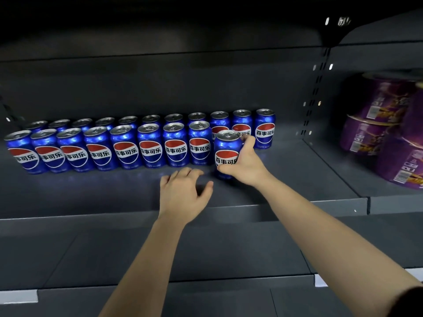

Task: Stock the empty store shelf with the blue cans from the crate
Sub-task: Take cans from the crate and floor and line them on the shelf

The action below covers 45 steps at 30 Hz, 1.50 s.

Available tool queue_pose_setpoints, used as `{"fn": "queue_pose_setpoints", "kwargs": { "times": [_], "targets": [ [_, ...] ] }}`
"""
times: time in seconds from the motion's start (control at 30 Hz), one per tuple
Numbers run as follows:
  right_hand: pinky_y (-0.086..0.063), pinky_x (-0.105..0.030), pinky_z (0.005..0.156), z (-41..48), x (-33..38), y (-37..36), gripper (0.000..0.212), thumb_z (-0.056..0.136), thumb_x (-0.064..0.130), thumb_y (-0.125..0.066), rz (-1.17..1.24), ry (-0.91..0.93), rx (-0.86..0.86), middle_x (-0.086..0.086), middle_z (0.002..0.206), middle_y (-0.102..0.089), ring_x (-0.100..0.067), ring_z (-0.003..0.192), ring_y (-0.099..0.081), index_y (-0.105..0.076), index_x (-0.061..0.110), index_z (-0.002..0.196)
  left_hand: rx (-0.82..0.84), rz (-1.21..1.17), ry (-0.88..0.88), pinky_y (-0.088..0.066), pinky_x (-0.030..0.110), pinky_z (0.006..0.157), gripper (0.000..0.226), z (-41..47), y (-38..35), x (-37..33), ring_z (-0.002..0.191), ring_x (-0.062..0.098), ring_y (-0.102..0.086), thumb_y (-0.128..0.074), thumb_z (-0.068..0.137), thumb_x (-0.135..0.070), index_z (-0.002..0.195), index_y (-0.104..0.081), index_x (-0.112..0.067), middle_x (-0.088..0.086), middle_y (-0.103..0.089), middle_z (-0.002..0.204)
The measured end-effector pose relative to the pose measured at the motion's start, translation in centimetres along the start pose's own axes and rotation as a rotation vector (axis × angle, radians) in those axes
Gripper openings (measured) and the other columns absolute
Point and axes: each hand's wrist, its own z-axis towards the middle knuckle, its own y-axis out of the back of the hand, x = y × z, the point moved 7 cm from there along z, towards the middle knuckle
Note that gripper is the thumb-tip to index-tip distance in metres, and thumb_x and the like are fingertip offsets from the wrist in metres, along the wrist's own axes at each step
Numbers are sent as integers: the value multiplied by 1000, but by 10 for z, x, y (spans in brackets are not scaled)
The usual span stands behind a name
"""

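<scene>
Right hand (pixel 246 160) gripped blue can (pixel 226 154) upright on shelf (pixel 286 170), at right end of front row (pixel 107 148). Left hand (pixel 184 193) hovered alongside, fingers spread, holding nothing.

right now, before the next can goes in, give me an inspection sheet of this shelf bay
surface: dark shelf, bare in front of the cans and to their right
job's things: back row of eleven blue cans; front row of eight; ninth can upright at the front row's right end, unclear if set down; crate not in view
clutter: nothing seen
grips: right grip curled round the ninth can; left grip open, fingers spread over the shelf, holding nothing
cables: nothing seen
surroundings: stacked purple tubs in the next bay to the right; slotted upright between bays; lower shelf below
</scene>
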Motion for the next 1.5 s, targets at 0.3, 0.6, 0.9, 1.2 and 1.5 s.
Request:
{"fn": "queue_pose_setpoints", "kwargs": {
  "times": [0.3,0.6,0.9,1.2,1.5],
  "targets": [
    [-51,-40,93,25,-9,-4,69,70,19,-82,-85,-1,-72,5,113,-56,-18,105,-60,-28,19,113,-18,-12,67,-34,45,94,41,6,-6,10,99,23,-58,-40,87,-46,107,-65,-20,0,-65,103],
    [-46,-30,90,34,-18,-3,55,81,22,-77,-115,-9,-82,-5,126,-59,-21,116,-57,-39,11,120,-46,-25,91,-34,41,93,38,3,-5,12,93,19,-58,-38,89,-47,101,-64,-22,-4,-66,97],
    [-42,-33,96,30,-18,-3,71,88,28,-70,-238,-2,-119,-9,135,-57,-28,126,-51,-32,12,145,-89,-41,90,-34,37,92,46,1,-1,11,83,16,-59,-26,86,-51,91,-63,-24,-7,-64,86],
    [-37,-37,110,16,-18,-3,96,83,26,-75,-125,-104,-47,-5,151,-40,-23,138,-40,-11,9,152,-107,-134,141,-33,35,87,24,-6,7,17,92,20,-59,-48,92,-37,100,-64,-21,-3,-66,95],
    [-39,-31,101,-36,17,-25,76,81,28,-74,-75,-85,-189,-2,140,-51,-22,130,-47,-31,14,142,-126,-104,72,-27,34,96,30,-51,52,57,111,20,-52,-50,93,-32,119,-61,-21,-2,-61,118]
  ]
}}
